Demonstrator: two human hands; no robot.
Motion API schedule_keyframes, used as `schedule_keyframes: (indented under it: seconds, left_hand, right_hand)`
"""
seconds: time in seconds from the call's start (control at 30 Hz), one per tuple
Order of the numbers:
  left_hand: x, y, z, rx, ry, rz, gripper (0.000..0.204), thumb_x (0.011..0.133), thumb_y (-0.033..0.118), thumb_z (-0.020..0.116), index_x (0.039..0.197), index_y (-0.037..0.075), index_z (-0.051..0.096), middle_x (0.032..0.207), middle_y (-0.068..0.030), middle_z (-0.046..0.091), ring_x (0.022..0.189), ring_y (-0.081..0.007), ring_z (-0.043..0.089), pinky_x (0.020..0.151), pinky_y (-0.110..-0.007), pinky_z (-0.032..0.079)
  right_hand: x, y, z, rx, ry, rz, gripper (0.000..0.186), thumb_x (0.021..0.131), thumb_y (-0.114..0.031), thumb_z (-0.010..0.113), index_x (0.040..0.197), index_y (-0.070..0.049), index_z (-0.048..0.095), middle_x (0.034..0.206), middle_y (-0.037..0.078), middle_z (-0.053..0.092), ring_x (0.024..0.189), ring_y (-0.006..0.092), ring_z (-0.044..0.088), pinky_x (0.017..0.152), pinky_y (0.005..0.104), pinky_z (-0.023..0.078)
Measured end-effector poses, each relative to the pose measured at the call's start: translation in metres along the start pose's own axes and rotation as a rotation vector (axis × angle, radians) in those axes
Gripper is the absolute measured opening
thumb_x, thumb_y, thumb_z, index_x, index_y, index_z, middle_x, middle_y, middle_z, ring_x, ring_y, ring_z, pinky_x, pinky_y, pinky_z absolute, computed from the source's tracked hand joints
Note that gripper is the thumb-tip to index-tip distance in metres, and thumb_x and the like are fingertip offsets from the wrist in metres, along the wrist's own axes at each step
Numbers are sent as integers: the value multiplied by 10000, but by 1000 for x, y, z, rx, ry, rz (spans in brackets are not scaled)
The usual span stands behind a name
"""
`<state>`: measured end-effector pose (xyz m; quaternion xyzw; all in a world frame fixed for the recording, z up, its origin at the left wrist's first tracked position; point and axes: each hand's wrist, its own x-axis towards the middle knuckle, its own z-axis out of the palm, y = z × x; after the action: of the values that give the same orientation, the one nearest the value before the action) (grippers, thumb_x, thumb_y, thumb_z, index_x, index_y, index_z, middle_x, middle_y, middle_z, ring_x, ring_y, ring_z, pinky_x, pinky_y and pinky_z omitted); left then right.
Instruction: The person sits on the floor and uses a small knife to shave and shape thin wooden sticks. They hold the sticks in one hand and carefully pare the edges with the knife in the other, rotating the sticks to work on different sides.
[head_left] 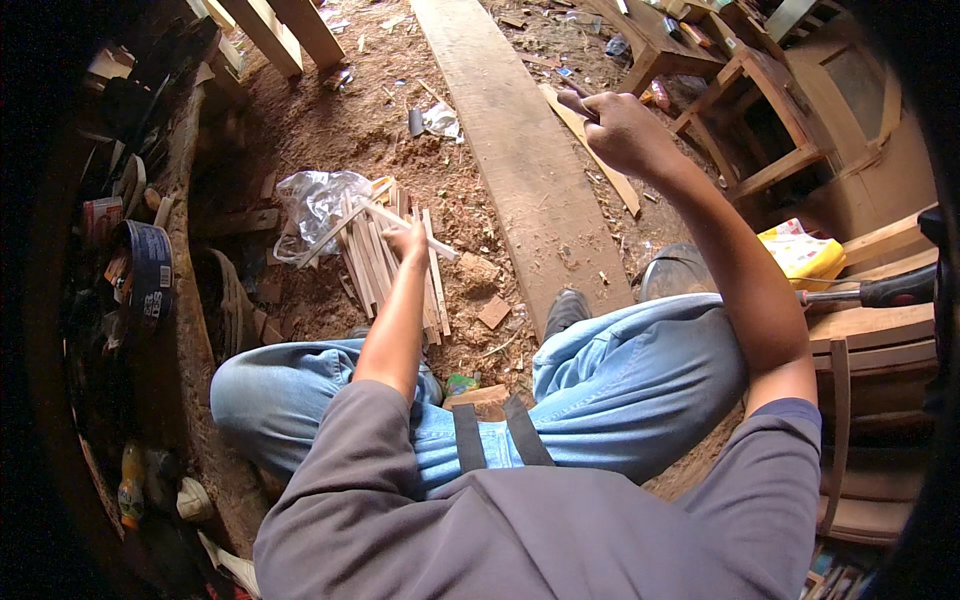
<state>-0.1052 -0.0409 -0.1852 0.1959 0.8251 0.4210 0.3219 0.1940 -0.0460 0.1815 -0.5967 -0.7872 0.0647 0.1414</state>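
Observation:
My left hand (403,243) is closed round a thin pale wooden strip (438,247) that slants across the top of a loose pile of wooden strips (372,265). Beside that pile, on its far left, lies crumpled clear plastic (318,205). Farther out, my right hand (628,132) is raised over the right side of a long plank (530,150), its fingers curled closed. Something dark and narrow shows at those fingers, but I cannot make out what it is. Under the right hand, a narrow board (600,160) lies along the plank's edge.
Unfinished wooden frames (770,130) stand at the far right. A yellow packet (805,252) and a tool with a black handle (895,288) lie on wood at my right. A blue round container (148,268) is at my left. Sawdust and scraps cover the ground (350,130).

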Motion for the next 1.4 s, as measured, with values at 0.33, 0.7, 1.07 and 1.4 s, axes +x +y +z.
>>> schedule_keyframes:
  seconds: [0.33,0.7,1.07,1.4]
  left_hand:
    - [-44,-27,56,543,-1052,195,404,873,398,713,828,-1,664,650,-95,641,578,-202,620,513,-383,499]
    - [-76,-27,38,585,-549,651,309,996,309,467,1098,48,595,971,-265,687,891,-452,671,794,-565,515]
    - [-73,-42,31,673,-532,873,265,1015,313,443,1060,60,505,889,-263,673,824,-467,666,723,-565,531]
    - [-68,-68,16,960,-613,789,283,978,268,472,1119,36,551,949,-241,698,870,-416,698,763,-518,563]
  right_hand:
    - [-1,9,6,-32,-7,-10,304,828,-141,535,1032,31,681,876,301,659,814,449,667,766,494,523]
    - [1,8,6,8,-29,-55,312,813,-127,534,1042,23,683,870,295,658,824,444,666,780,495,524]
    - [-1,1,-6,-62,-111,29,413,779,-103,512,1142,-82,708,977,249,696,901,401,693,850,495,546]
    - [-2,7,0,-50,-45,-39,337,797,-109,544,1073,22,685,912,287,667,831,441,669,786,489,525]
